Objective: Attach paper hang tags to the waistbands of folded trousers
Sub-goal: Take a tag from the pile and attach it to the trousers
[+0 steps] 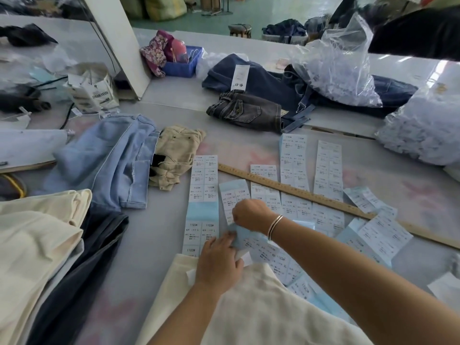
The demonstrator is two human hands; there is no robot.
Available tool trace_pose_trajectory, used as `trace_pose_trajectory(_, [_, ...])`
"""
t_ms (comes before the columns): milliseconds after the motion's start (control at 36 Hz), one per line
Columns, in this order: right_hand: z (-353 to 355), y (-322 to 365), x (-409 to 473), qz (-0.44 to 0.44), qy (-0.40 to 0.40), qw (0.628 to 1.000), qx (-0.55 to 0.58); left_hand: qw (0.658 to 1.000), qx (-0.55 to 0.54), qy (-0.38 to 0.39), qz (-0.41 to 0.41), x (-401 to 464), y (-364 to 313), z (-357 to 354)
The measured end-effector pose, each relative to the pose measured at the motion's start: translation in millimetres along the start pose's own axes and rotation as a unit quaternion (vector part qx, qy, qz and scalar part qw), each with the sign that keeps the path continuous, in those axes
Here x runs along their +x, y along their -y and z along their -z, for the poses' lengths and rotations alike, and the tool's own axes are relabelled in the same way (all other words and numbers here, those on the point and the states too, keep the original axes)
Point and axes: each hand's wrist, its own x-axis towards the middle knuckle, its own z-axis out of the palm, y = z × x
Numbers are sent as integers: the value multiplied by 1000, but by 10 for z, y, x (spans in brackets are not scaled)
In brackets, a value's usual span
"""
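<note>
— Peeling one label at a time looks wise here: the left hand [219, 260] should pin the pale blue backing strip [242, 239] flat while the right hand [250, 214] lifts only a corner.

— Are both hands busy?

— Yes. At lower centre of the frame the right pinches the strip's edge, fingers curled; the left grips its lower end.

— And the trousers?

— The folded cream cotton trousers [249, 307] lie on the grey worktop [139, 245] at the bottom centre, just under the hands, soft and faintly ribbed, waistband edge toward the white printed label sheets [204, 178].
</note>
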Motion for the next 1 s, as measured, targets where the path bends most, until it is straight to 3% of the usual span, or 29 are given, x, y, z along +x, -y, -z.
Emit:
trace_pose_trajectory(111, [220, -116, 113, -28, 51, 991, 117, 1000, 3, 13, -1, 3, 9, 9])
trace_pose_trajectory(167, [349, -199, 123, -59, 22, 975, 211, 1000, 6, 21, 3, 10, 14, 7])
trace_pose_trajectory(222, [491, -317, 78, -114, -37, 932, 343, 1000, 2, 29, 8, 8, 1, 24])
trace_pose_trajectory(306, [703, -480, -144, -205, -134, 804, 541, 999, -26, 36, 26, 33, -8, 74])
trace_pose_trajectory(361, [805, -524, -372, -229, -186, 676, 676, 995, -73, 52, 47, 71, 23, 133])
trace_pose_trajectory(417, [870, -513, -658, -227, -228, 574, 753, 979, -149, 104, 90, 101, 62, 241])
trace_pose_trajectory(472, [873, -463, -986, -212, -253, 511, 794, 952, -237, 128, 145, 107, 92, 383])
trace_pose_trajectory(528, [824, -359, -1349, -203, -279, 479, 807, 934, -286, 114, 182, 89, 112, 536])
trace_pose_trajectory(583, [735, -200, -1686, -206, -309, 497, 785, 921, -321, 101, 194, 34, 106, 685])
trace_pose_trajectory(639, [614, -14, -1988, -212, -335, 539, 743, 898, -380, 88, 203, -61, 1, 824])
trace_pose_trajectory(694, [487, 181, -2184, -216, -354, 592, 691, 848, -473, 60, 231, -188, -163, 945])
trace_pose_trajectory(750, [381, 376, -2392, -209, -401, 657, 603, 730, -624, 33, 275, -364, -414, 1021])
trace_pose_trajectory(806, [315, 534, -2570, -179, -483, 717, 470, 586, -752, 62, 295, -565, -707, 1093])
trace_pose_trajectory(833, [287, 590, -2640, -157, -520, 733, 409, 538, -787, 82, 290, -659, -847, 1119])
trace_pose_trajectory(889, [228, 667, -2768, -98, -555, 761, 322, 477, -827, 111, 276, -828, -1101, 1148])
trace_pose_trajectory(1000, [96, 709, -2982, -15, -541, 816, 206, 354, -882, 185, 249, -1085, -1460, 1136])
